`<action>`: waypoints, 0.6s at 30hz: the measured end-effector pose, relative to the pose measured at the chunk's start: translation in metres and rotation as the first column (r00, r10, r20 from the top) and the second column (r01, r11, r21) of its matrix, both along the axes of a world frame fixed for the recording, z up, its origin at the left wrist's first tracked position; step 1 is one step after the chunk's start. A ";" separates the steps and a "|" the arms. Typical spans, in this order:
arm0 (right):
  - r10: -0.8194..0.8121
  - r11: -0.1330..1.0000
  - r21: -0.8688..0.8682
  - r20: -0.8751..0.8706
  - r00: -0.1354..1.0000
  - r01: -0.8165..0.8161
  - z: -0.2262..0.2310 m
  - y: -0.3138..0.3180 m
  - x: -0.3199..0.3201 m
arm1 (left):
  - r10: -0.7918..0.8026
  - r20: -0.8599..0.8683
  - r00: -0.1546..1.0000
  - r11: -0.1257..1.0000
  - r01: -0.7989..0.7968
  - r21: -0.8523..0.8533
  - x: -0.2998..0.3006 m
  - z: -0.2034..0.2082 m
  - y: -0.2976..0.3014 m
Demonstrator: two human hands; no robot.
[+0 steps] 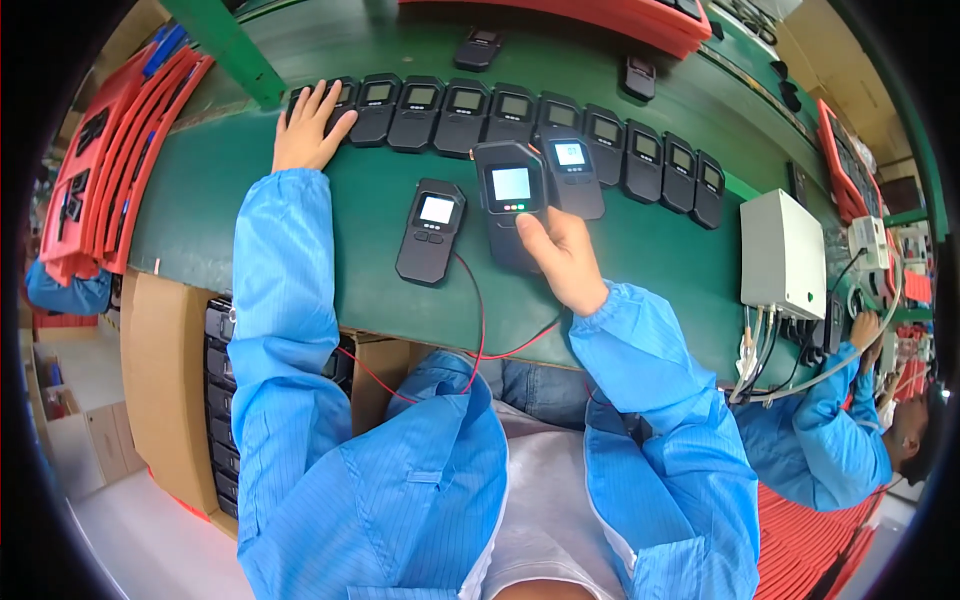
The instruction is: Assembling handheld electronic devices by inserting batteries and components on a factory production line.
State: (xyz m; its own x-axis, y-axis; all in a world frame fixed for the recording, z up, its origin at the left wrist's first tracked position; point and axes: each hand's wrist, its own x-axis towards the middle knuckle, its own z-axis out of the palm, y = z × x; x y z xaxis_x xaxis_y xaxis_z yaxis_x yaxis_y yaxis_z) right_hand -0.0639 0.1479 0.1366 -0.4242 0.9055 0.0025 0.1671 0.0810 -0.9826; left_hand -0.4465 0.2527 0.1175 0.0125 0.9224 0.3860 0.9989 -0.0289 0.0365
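Note:
My right hand (566,258) grips a black handheld meter (512,228) with a lit white screen and small coloured lights. The thumb lies just below the screen. Partly behind it, another black meter (577,190) has a lit bluish screen. To the left, a third lit meter (426,252) lies on the bench, with a red wire (482,310) running from beside it toward my lap. A curved row of similar meters with dark screens (461,122) stretches along the bench. At its left end my left hand (306,138) rests with fingers spread over the meters.
Two small black devices (478,48) (640,78) sit beyond the row on the green bench (200,210). A white box (783,252) with cables stands at right. Red trays (110,160) are stacked at left, above a cardboard box (165,390) of black units. A co-worker (815,440) works at far right.

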 end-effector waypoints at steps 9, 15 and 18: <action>0.051 0.998 -0.024 0.005 0.999 -0.051 0.008 -0.003 -0.022 | -0.043 -0.098 0.994 0.996 0.035 -0.080 0.006 0.001 -0.001; 0.027 0.987 -0.158 -0.047 0.999 -0.034 0.017 0.000 -0.042 | -0.015 -0.120 0.993 0.993 0.000 -0.121 0.017 0.005 -0.001; 0.040 0.982 -0.186 -0.022 0.999 -0.043 0.020 0.000 -0.041 | -0.013 -0.099 0.995 0.991 0.000 -0.130 0.017 0.003 -0.001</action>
